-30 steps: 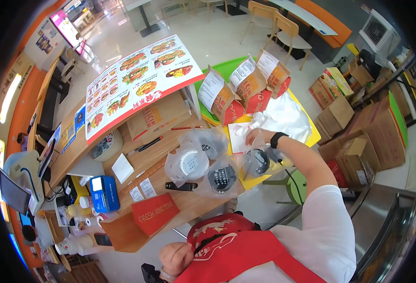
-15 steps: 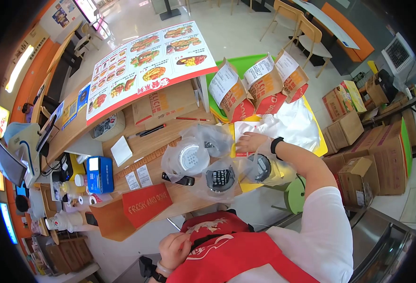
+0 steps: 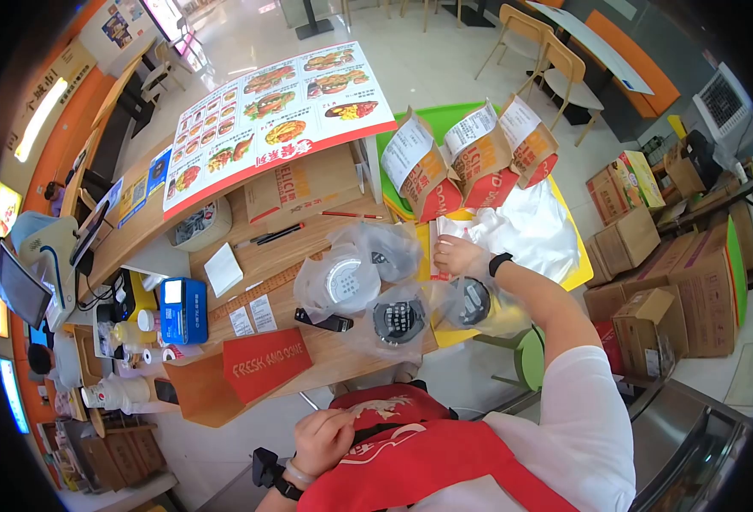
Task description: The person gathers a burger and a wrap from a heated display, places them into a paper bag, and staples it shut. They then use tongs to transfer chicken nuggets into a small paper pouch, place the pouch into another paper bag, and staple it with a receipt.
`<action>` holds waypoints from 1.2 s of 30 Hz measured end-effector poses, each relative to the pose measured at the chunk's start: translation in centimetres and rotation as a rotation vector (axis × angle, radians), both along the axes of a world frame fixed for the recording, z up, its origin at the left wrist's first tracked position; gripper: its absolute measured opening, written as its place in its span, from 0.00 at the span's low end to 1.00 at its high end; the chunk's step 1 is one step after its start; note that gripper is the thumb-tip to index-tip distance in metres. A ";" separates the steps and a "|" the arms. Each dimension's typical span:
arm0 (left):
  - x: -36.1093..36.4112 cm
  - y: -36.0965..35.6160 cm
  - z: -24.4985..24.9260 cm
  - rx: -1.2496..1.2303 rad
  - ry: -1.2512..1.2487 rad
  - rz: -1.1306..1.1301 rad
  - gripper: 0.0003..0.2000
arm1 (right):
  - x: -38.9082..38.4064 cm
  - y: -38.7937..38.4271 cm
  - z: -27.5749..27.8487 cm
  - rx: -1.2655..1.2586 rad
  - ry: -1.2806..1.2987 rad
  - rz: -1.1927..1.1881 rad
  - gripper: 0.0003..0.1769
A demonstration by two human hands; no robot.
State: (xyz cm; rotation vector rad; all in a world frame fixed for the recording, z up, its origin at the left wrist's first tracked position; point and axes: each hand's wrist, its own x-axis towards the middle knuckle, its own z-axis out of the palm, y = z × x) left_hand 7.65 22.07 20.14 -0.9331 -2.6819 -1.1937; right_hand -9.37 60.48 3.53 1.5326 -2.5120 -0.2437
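My right hand (image 3: 463, 256) rests on the near left edge of a stack of white plastic bags (image 3: 526, 230), its fingers curled and pinching the edge. Below its wrist sits a lidded cup in a clear bag (image 3: 470, 303). More bagged containers stand to its left: a dark-lidded one (image 3: 398, 322) and a pale-lidded one (image 3: 342, 282). My left hand (image 3: 323, 439) is held up before the red apron (image 3: 427, 465), fingers curled in, with nothing visible in them.
Three stapled paper bags with receipts (image 3: 479, 158) stand on a green tray (image 3: 389, 175). A menu board (image 3: 278, 119) covers the counter's far side. An open paper bag (image 3: 265, 363) lies near the front edge, beside a black handset (image 3: 325, 321). Cardboard boxes (image 3: 692, 290) are stacked at right.
My right hand has gone from spread fingers to curled ones at the edge of the white plastic bags. My left hand has risen slightly, still curled.
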 end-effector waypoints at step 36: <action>0.4 13.4 0.0 0.078 -0.017 -1.324 0.13 | 30.2 -13.1 14.9 -1.847 -0.897 -1.357 0.08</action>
